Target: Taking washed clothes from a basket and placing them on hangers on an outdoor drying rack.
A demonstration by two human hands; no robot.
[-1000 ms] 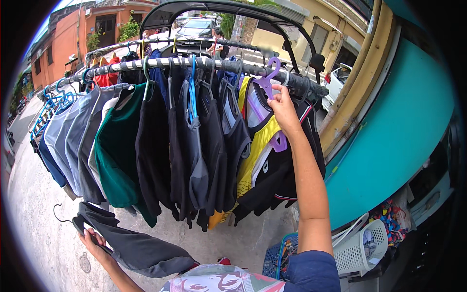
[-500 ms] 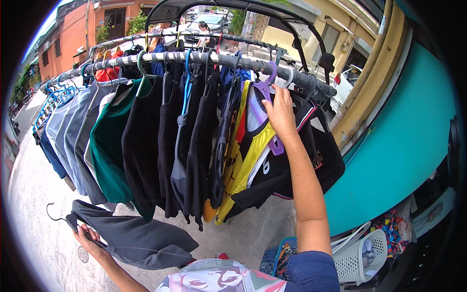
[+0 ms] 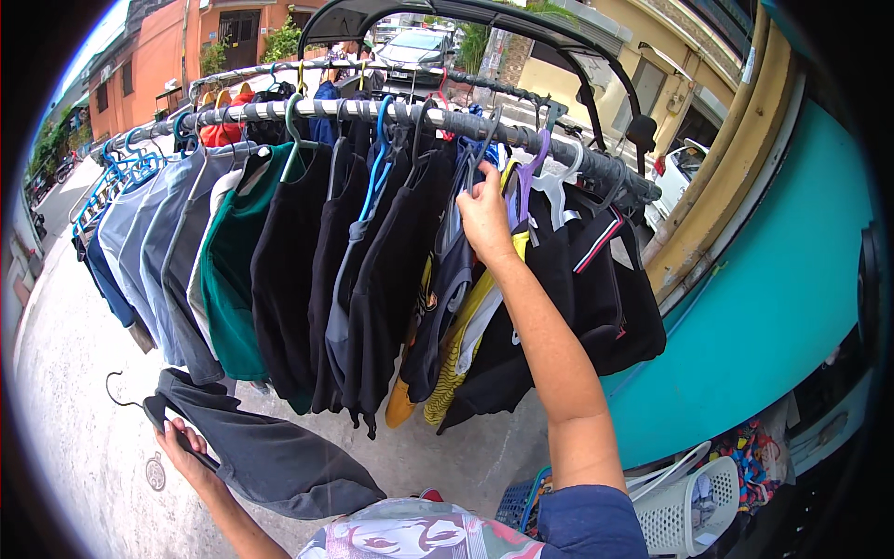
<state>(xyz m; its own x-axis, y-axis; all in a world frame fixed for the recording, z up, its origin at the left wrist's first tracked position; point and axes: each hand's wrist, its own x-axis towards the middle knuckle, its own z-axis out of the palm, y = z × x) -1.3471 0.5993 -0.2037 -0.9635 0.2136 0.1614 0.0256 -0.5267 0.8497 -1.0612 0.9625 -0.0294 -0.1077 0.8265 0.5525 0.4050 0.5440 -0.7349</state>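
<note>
Low on the left, my left hand (image 3: 184, 455) is closed round a black hanger (image 3: 156, 410), its hook pointing outward. From that hanger trails a dark grey garment (image 3: 270, 456), stretching toward my body; I cannot tell its exact kind. My right hand (image 3: 488, 216) reaches up to the clothes rail (image 3: 410, 114), fingers closed on a grey hanger (image 3: 486, 147) just below its hook. A dark garment (image 3: 438, 326) hangs under it. Beside my wrist are a purple hanger (image 3: 533, 168) and a yellow garment (image 3: 470, 340).
Black jackets (image 3: 289, 279), a green jacket (image 3: 233, 289) and pale grey-blue garments (image 3: 149, 261) fill the rail leftward. A black bag (image 3: 610, 298) hangs at its right end. A teal panel (image 3: 745, 289) rises at right, above a white basket (image 3: 684, 512) and a blue basket (image 3: 517, 503).
My right hand has moved left from the purple hanger to the grey hanger. The yellow garment, spread open before, now hangs edge-on. My left hand still holds the black hanger.
</note>
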